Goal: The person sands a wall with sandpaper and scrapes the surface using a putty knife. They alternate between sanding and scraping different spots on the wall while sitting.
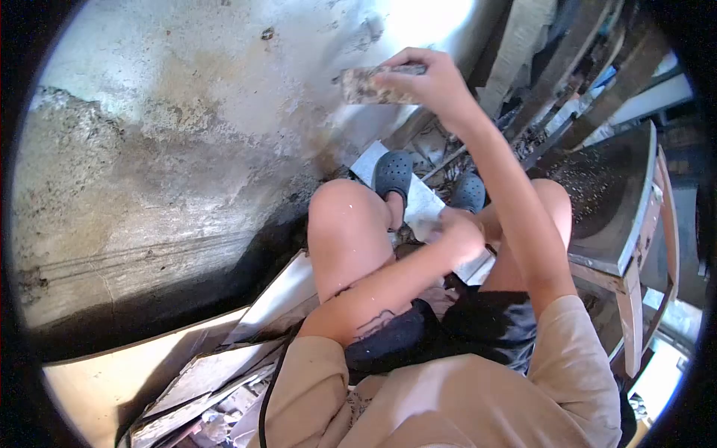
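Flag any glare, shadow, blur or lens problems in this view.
Head view: strong glare washes out the top of the wall; deep shadow hides detail along its base; the left hand looks motion-blurred, the raised block slightly soft; a dark, round lens border cuts off the corners.

Glare up top, fisheye edges, blurred hands (457, 233).

A rectangular block (358, 86), mottled brown and cream and slightly blurred, is pinched at one end between the thumb and fingers of the right hand (429, 75), its other end jutting past the fingertips. A flat, pale board (423, 198) lies beyond the left hand's (461, 235) fingers, partly hidden.
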The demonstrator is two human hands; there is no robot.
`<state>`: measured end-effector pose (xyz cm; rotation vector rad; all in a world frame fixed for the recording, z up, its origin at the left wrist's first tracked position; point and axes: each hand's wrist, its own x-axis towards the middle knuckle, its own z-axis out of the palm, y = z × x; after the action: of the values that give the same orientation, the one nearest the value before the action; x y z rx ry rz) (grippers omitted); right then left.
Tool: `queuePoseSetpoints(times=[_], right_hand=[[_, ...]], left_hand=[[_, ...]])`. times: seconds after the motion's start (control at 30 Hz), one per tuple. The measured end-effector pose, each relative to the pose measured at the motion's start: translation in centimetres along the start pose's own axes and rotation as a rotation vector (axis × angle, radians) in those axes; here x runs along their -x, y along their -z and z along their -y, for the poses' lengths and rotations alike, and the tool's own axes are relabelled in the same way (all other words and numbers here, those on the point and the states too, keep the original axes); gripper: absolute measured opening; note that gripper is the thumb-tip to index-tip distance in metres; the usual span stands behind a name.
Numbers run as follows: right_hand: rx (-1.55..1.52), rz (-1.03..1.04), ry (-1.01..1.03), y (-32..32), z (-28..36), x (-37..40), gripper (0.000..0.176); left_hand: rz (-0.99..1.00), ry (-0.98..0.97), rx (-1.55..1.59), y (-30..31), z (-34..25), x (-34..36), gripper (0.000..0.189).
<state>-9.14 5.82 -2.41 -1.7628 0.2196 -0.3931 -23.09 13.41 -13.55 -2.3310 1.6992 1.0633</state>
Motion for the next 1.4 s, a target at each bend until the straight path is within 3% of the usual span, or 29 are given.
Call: queuePoseSetpoints(times=[0.03,0.1,0.17,0.23,0.3,0.37,0.47,0.53,0.77,1.03,1.4], right_hand=[[0.012,-0.013,0.004,1.7,0.6,1.2,0.025],[-0.263,-0.093,-0.138,5.3,1.8,4.1,0.027],[-0.591,-0.179,-0.215,8.5,2.9,7.8,0.031],[-0.684,-0.299,-0.246,10.9,2.6,11.9,0.028],[-0.943,-0.359,-0.293,12.1,1.2,15.7,0.026],[-1.024,-0.395,-0.248,12.0,-1.3,18.1,0.025],[-0.935,-0.397,-0.140,12.3,-2.3,17.8,0.024],[-0.952,-0.526,-0.193,12.6,-2.0,17.9,0.020],[-1.011,-0.501,-0.076,12.8,-2.3,18.9,0.019],[-0.999,-0.523,-0.112,14.8,-2.8,20.3,0.019],[-1.046,-0.380,-0.102,13.1,-2.5,20.2,0.022]], left_hand=[[-0.129,-0.074,-0.028,2.2,1.9,2.3,0.027],[-0.087,-0.179,-0.067,4.4,4.5,2.7,0.028],[-0.044,-0.158,0.094,9.3,5.6,5.6,0.026],[-0.156,-0.130,0.462,12.1,6.6,9.7,0.025],[-0.339,-0.230,0.693,13.9,6.7,14.7,0.019],[-0.497,-0.141,0.876,15.5,4.6,20.3,0.013],[-0.844,-0.175,0.703,15.9,2.2,27.3,0.009],[-0.887,-0.140,0.703,15.8,0.9,30.9,0.009],[-1.119,0.002,0.624,14.9,-2.9,37.5,0.006],[-1.175,-0.014,0.545,13.6,-2.0,40.0,0.006],[-1.231,0.109,0.457,12.0,-1.7,42.2,0.003]])
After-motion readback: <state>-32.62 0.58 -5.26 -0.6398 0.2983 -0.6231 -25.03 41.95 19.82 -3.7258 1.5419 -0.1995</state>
